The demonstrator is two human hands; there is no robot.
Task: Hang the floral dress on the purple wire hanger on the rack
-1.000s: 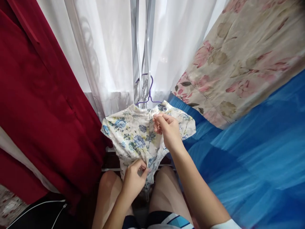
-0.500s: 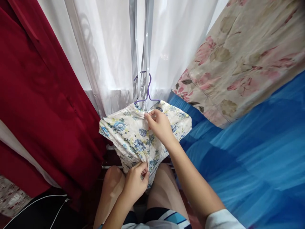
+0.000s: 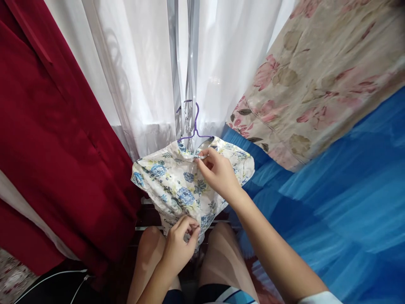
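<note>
A small white top with blue flowers (image 3: 172,183) hangs on a purple hanger (image 3: 195,122) in front of a white curtain. My right hand (image 3: 218,173) pinches the fabric at the neckline, just under the hanger's hook. My left hand (image 3: 180,247) is closed on the lower hem of the same top, pulling it down above my knees. Both hands are shut on the cloth.
A dark red curtain (image 3: 53,126) hangs on the left. White sheer curtain (image 3: 142,71) fills the middle. A pink-flowered beige cloth (image 3: 319,76) and a blue sheet (image 3: 341,202) lie on the right. A white cable (image 3: 60,276) runs over a black thing at bottom left.
My right hand moved up from the top's middle seam to its neckline at the hanger. My left hand kept its hold on the hem. The top shifted slightly.
</note>
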